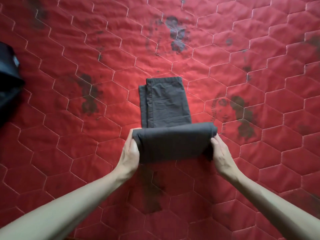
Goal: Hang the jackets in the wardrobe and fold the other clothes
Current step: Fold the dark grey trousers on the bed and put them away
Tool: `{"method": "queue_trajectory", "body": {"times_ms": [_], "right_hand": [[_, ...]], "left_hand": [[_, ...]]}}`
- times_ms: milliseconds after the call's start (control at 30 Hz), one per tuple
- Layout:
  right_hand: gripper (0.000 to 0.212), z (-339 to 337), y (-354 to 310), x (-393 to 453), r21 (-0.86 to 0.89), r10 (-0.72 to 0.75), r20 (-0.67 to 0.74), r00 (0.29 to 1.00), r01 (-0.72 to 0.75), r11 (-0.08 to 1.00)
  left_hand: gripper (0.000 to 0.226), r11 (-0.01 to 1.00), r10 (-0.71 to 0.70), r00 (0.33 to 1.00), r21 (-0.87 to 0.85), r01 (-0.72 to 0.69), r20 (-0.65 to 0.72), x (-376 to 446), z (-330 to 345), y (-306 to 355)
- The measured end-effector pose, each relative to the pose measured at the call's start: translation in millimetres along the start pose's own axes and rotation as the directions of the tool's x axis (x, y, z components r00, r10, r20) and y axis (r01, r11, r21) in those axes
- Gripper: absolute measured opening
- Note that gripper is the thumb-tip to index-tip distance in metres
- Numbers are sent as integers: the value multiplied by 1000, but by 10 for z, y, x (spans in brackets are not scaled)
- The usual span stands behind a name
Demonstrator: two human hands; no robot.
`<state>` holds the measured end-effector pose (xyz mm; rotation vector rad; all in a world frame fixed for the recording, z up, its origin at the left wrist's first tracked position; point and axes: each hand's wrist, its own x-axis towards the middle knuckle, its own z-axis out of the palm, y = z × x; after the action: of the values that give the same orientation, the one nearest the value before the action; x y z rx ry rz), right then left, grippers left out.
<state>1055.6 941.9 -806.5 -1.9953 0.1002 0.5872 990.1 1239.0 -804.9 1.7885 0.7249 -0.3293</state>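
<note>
Clearly mid-fold: the trousers [166, 103] lie at centre frame on the red quilt [69, 49], the near end lifted so it can fold over. Left hand [130, 150] and right hand [220, 151] grip its side edges, fingers hidden beneath. A dark garment [8, 75] waits at left.

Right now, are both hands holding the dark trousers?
Yes, the left hand and right hand grip the folded end of the dark trousers.
</note>
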Motion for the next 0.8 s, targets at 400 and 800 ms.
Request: {"method": "queue_trajectory", "body": {"times_ms": [400, 800], "right_hand": [[46, 232, 46, 230, -421, -160, -278, 947, 30, 907], [82, -353, 205, 553, -767, -410, 390, 824, 537, 350]], "left_hand": [[74, 727, 313, 950, 647, -230, -15, 197, 118, 22], [98, -177, 354, 585, 667, -723, 729, 549, -435, -231]]}}
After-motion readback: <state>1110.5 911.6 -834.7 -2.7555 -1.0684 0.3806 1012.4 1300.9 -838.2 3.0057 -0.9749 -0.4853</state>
